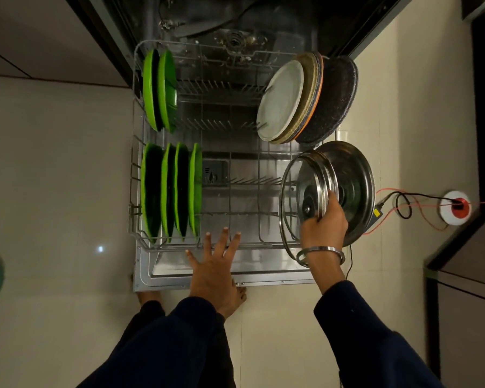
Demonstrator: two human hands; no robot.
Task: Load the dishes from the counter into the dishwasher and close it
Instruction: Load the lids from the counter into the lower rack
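While the lower rack [140, 175] sits pulled out over the open door, the right hand [324, 224] grips a steel-rimmed lid [317, 186] upright at the rack's right end, seemingly between a glass lid [287, 203] and a steel one [356, 189]. Left hand [214, 267] hovers open, fingers spread, over the rack's front edge. Green plates [170, 191] stand at left.

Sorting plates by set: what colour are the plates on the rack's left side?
Bright green plates, seen in the head view.

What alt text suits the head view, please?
A person's right hand sets a glass lid upright in a pulled-out dishwasher rack, beside a steel lid. The left hand hovers open; green plates stand at left.
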